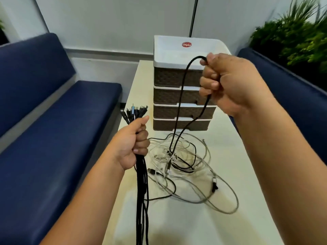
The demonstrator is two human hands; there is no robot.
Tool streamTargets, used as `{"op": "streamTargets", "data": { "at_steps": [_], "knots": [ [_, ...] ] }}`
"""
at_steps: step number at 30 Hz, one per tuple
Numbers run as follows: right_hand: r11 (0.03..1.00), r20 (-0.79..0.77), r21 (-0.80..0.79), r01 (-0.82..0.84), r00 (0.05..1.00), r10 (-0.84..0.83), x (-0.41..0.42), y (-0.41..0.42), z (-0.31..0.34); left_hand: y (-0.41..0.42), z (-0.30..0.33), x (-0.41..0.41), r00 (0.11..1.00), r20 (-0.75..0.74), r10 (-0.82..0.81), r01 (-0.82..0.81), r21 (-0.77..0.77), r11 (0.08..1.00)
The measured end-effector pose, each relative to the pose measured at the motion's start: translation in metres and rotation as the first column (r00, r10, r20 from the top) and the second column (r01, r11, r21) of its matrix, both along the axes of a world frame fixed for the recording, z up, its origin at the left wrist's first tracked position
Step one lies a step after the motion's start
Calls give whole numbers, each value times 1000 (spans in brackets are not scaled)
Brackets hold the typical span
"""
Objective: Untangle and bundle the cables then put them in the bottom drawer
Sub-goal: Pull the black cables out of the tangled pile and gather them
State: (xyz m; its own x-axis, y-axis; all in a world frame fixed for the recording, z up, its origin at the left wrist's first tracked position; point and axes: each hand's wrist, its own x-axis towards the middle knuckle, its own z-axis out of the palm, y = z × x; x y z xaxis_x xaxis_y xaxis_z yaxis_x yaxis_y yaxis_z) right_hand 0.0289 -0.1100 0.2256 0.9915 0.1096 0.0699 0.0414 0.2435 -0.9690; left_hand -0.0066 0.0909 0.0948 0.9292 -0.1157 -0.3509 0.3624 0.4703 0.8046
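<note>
Both hands [134, 142] [228, 82] raised, fists gripping black cables [141, 191].

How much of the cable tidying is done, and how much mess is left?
Partly done. The left hand already grips a bunch of straightened black cables, plugs lined up on top. The right hand is lifting one more black cable out of the pile. A tangle of pale grey and black cables remains on the cream table. Nothing is tied, and all four brown woven-look drawers are shut.

My left hand [131, 145] sits low, fingers [141, 138] curled tight in a fist. My right hand [228, 84] is raised higher, fingers likewise clenched
</note>
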Motion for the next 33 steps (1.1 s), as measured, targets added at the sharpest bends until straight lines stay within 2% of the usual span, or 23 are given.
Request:
{"op": "streamTargets", "data": {
  "at_steps": [1,3,5,7,9,13,16,19,23,24,25,27,28,30,32,33],
  "knots": [
    [984,-67,178,-12,997,25,0,0,5,-1,1,0,1000,1,-6,6,1,1000],
    [887,-176,460,46,984,41,2,0,9,-4,4,-1,1000,11,-24,24,16,1000],
    [764,-244,633,120,968,50,2,0,6,-9,6,-3,999,27,-41,39,49,998],
    [652,-271,742,156,959,78,-1,-1,0,-13,7,-4,997,37,-70,67,81,994],
    [575,-244,806,137,963,112,-6,-1,-4,-18,7,-4,993,27,-118,115,96,989],
    [522,-139,853,3,966,220,-14,3,-7,-34,3,-4,965,-38,-258,261,113,959],
    [437,-106,898,-49,941,323,-18,5,-12,-50,-2,-4,942,-68,-329,334,102,937],
    [363,-84,928,-82,904,419,-24,6,-21,-62,-3,-1,951,-82,-299,302,20,953],
    [372,-99,921,-113,858,505,-40,-4,-46,-67,-5,7,986,-105,-128,115,-126,985],
    [412,-126,905,-105,860,495,-43,-8,-54,-65,-7,10,989,-115,-90,73,-149,986],
    [491,-183,868,-70,875,448,-45,-13,-64,-64,-8,12,990,-127,-59,38,-160,986],
    [708,-385,695,123,896,222,-41,-27,-91,-58,-11,14,991,-134,-21,0,-152,988],
    [789,-481,561,251,874,64,-37,-33,-108,-55,-12,15,992,-124,-9,-8,-137,991],
    [858,-593,282,429,781,-196,-28,-43,-141,-50,-14,16,996,-93,-3,-5,-89,996],
    [895,-586,-26,445,718,-374,-25,-49,-170,-49,-14,14,998,-47,-37,36,-23,999],
    [890,-534,-196,412,716,-450,-27,-51,-181,-50,-13,12,997,-24,-67,67,9,998]
  ]
}}
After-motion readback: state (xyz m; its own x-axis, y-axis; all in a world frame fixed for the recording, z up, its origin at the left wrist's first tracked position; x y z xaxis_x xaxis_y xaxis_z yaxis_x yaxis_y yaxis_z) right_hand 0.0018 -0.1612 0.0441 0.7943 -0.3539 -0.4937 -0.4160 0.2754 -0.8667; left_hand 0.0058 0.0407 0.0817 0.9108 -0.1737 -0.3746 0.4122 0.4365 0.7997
